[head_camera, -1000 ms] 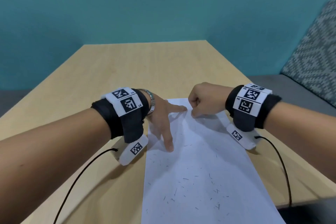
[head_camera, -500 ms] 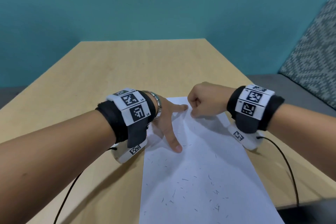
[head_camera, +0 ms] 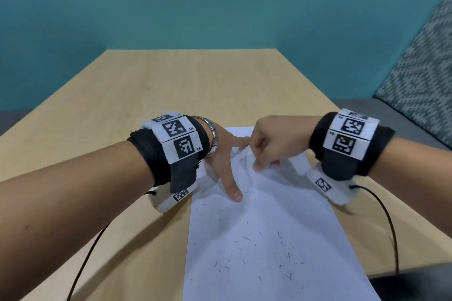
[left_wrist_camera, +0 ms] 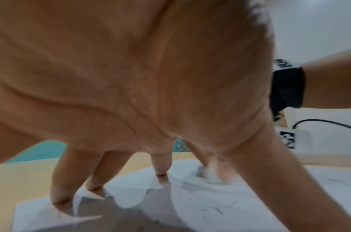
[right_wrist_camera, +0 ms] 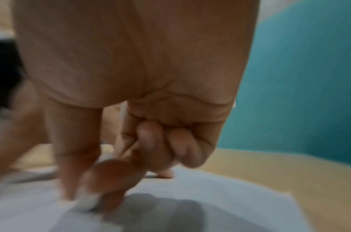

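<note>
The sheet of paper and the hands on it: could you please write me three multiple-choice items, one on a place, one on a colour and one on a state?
1. Where does the left hand press its fingers?
A. On the bare table
B. On the far left part of the white sheet
C. On the cushion

2. What colour is the wall?
A. Teal
B. Red
C. Black

3. How is the right hand?
A. Flat and open
B. Hanging off the table
C. Pinching a small white object

Answers:
1 B: the left wrist view shows straight, spread fingertips on the paper.
2 A: teal fills the background of the head view.
3 C: the right wrist view shows thumb and fingers closed on it, against the paper.
</note>
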Action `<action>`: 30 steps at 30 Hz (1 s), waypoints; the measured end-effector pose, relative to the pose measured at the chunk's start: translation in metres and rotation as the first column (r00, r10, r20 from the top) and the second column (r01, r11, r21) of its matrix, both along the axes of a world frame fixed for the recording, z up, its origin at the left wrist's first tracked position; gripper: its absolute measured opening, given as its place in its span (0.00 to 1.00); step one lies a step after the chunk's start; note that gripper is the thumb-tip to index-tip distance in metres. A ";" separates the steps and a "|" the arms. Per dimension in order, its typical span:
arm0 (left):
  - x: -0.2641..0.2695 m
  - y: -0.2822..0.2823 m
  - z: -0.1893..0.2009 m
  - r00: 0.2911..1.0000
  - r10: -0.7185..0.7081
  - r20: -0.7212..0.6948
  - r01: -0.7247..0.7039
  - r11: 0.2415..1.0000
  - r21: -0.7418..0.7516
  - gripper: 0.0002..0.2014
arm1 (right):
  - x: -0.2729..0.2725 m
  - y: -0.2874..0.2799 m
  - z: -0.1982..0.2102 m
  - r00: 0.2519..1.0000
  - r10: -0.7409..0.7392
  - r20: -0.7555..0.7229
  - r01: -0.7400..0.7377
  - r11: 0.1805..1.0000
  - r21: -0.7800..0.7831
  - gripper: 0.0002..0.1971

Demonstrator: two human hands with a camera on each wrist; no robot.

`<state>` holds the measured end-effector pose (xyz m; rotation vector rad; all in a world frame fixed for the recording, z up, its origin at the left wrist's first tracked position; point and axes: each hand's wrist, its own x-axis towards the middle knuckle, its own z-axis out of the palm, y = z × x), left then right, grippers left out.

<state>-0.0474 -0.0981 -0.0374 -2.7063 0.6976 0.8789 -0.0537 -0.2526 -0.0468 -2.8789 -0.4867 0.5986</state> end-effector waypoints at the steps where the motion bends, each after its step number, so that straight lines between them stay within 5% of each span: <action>1: 0.000 0.000 0.000 1.000 0.008 0.016 -0.008 1.000 0.019 0.62 | 0.008 -0.003 0.000 0.995 -0.045 0.092 0.048 0.998 -0.030 0.10; 3: -0.001 0.000 0.001 0.999 0.018 0.031 -0.019 0.999 0.038 0.63 | 0.014 -0.005 -0.001 0.982 -0.095 0.165 0.100 0.995 -0.022 0.11; 7: -0.001 0.000 0.001 1.000 -0.012 0.001 0.012 1.000 0.010 0.59 | -0.008 0.002 -0.002 0.992 0.027 -0.120 -0.022 0.999 0.046 0.12; 12: 0.003 -0.003 -0.001 0.999 -0.001 0.033 -0.001 0.997 0.079 0.65 | 0.011 -0.012 -0.002 0.986 -0.114 0.121 0.112 0.993 0.026 0.11; 16: 0.003 -0.002 -0.001 1.000 -0.020 0.022 0.018 0.998 0.063 0.63 | -0.008 -0.007 -0.004 0.989 -0.015 -0.149 0.030 0.995 0.099 0.12; 21: 0.002 -0.004 0.000 0.999 -0.012 0.037 0.010 0.997 0.072 0.64 | 0.009 -0.013 -0.003 0.986 -0.121 0.112 0.113 0.991 0.074 0.11; 26: 0.003 -0.003 0.000 0.999 -0.047 0.016 0.047 0.999 -0.004 0.57 | -0.009 -0.002 -0.005 0.993 0.009 -0.122 0.003 0.995 0.098 0.12; 30: 0.002 -0.003 0.000 0.999 -0.021 0.038 0.019 0.997 0.068 0.63 | 0.012 -0.013 -0.002 0.984 -0.124 0.130 0.120 0.992 0.042 0.12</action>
